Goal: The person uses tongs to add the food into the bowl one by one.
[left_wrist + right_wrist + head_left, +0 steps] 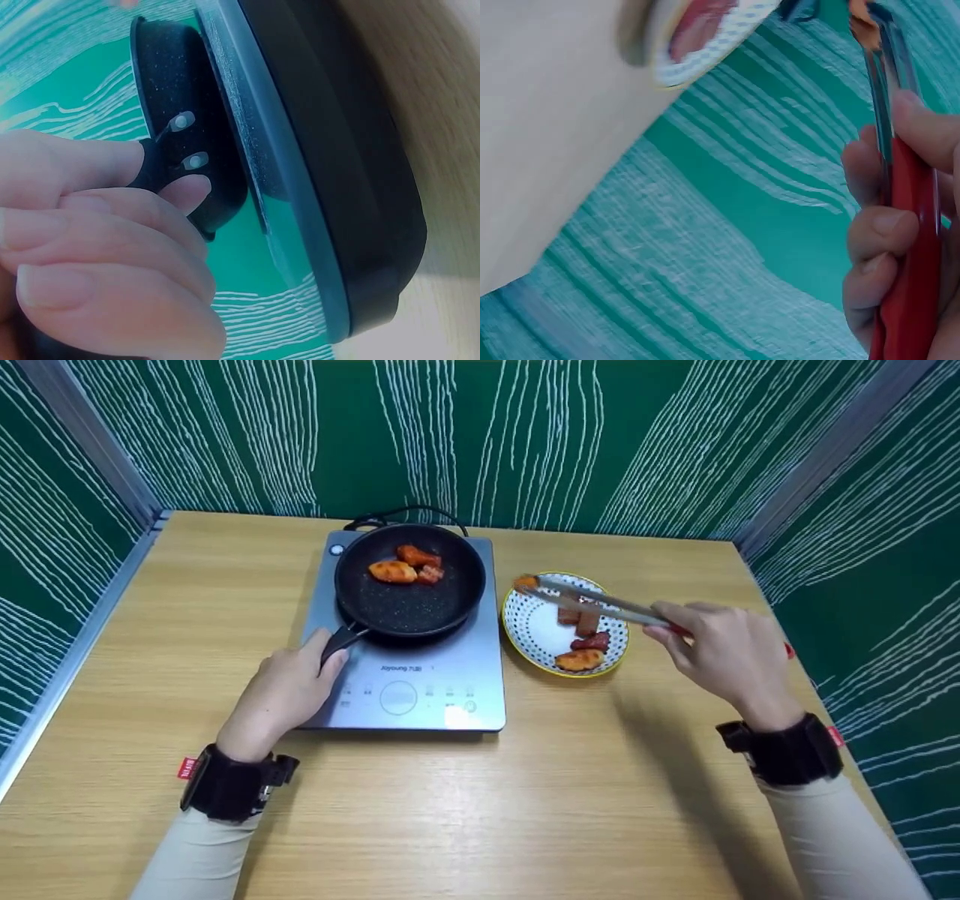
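My left hand (pixel 289 686) grips the black handle (pixel 343 643) of a frying pan (pixel 409 611), its fingers curled round it in the left wrist view. In the pan lie a yellow-brown oval piece (pixel 392 572), a drumstick (pixel 417 556) and a small reddish piece (pixel 430 575). My right hand (pixel 724 649) holds metal tongs (pixel 626 610) with red handles (pixel 915 262). Their tips pinch an orange-brown piece of food (pixel 526 583) over the left rim of a dotted plate (pixel 529 641). Brown slabs (pixel 587 622), a dark red piece (pixel 591 642) and another oval piece (pixel 579 660) lie on that plate.
Under the pan is a silver induction cooker (pixel 465 682) with a round control and a black cord (pixel 420 508) behind it. The wooden table (pixel 435 810) meets green, white-streaked walls (pixel 480 442) at the back and sides.
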The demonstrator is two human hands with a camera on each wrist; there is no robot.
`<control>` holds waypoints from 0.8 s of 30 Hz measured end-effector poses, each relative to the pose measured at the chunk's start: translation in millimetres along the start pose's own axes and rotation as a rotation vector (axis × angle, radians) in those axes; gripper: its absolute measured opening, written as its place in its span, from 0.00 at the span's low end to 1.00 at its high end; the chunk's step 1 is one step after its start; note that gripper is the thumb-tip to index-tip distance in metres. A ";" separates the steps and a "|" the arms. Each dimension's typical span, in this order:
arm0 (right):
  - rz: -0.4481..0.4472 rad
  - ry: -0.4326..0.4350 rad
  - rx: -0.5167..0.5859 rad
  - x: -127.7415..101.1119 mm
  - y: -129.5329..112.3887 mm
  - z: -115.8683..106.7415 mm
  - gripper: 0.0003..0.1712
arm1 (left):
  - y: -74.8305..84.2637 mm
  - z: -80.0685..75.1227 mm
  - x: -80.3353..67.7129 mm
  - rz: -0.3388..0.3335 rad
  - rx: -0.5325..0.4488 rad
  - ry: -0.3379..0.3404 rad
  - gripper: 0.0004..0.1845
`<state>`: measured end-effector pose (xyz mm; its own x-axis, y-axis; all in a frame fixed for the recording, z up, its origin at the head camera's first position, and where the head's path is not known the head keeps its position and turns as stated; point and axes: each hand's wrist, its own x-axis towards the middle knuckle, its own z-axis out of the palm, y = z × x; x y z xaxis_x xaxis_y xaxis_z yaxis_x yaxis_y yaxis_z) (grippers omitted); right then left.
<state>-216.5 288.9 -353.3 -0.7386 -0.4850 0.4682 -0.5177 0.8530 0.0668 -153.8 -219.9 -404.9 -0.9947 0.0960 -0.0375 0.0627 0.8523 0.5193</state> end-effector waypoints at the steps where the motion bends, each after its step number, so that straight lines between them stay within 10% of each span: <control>1: -0.002 0.024 -0.003 5.5 -5.0 -1.4 0.15 | 0.1 -0.1 -0.3 0.004 0.001 0.004 0.15; 12: -0.137 0.112 -0.050 66.1 -57.9 2.9 0.09 | -0.3 0.8 0.4 -0.006 0.006 0.004 0.14; 24: -0.213 -0.048 -0.249 108.3 -88.2 12.6 0.11 | -1.1 0.4 1.1 -0.012 -0.013 -0.022 0.15</control>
<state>-256.3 158.8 -319.5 -0.6475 -0.6609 0.3793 -0.5456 0.7496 0.3748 -154.9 -220.6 -405.9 -0.9932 0.0976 -0.0628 0.0497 0.8470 0.5293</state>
